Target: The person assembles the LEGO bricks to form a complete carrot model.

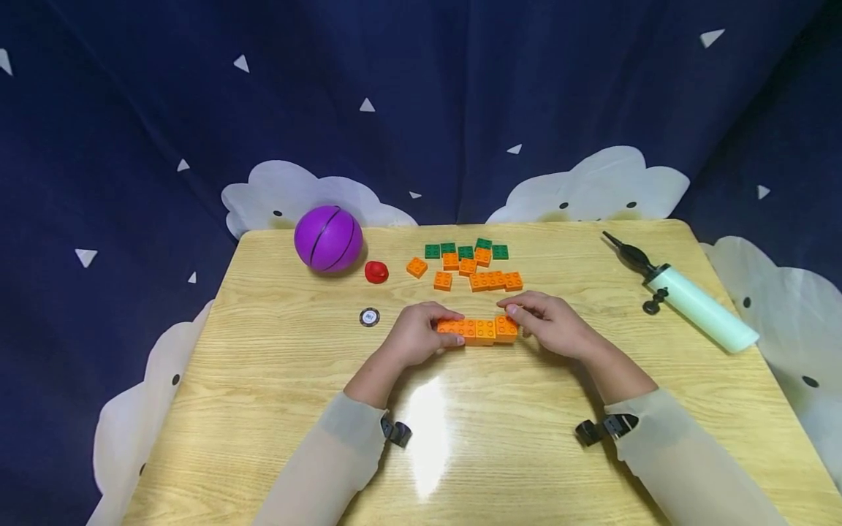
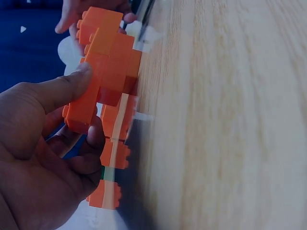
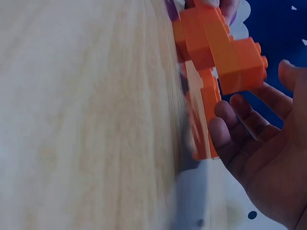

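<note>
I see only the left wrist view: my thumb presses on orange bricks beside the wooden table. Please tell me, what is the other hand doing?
Observer: In the head view the right hand pinches the right end of the same orange brick row, while the left hand holds its left end.
Operator: Are there more bricks on the table?
Observer: Yes, loose orange bricks lie just behind the row, and green bricks lie behind those.
Operator: What else is near?
Observer: A purple ball sits at the far left, with a small red piece beside it.
Operator: And at the right?
Observer: A pale green hand pump lies near the right edge of the table.
</note>
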`<control>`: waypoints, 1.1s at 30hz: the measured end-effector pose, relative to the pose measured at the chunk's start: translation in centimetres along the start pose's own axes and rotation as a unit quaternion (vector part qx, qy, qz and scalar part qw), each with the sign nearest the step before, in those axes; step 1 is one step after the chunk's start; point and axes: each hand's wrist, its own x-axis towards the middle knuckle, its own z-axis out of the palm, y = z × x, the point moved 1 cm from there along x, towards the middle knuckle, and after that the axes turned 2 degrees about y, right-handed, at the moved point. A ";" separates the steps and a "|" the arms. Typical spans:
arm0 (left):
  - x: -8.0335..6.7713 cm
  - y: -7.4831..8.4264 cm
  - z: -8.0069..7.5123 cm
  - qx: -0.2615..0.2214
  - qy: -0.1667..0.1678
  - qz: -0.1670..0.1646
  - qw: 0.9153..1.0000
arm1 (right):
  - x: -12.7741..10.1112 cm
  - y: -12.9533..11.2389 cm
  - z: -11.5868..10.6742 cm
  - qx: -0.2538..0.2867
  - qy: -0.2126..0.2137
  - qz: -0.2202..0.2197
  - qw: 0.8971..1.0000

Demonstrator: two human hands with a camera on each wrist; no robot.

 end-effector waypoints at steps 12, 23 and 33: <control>0.0 0.1 0.1 0.005 0.000 -0.003 1.000 | 1.8 0.7 -0.6 -0.050 0.037 0.014 0.998; -0.1 0.3 0.1 0.003 0.001 -0.007 1.000 | 3.3 1.5 -1.1 -0.062 0.085 -0.020 0.994; -0.2 0.3 0.1 -0.002 0.003 -0.003 1.000 | 5.0 2.8 -1.4 -0.105 0.105 -0.015 0.989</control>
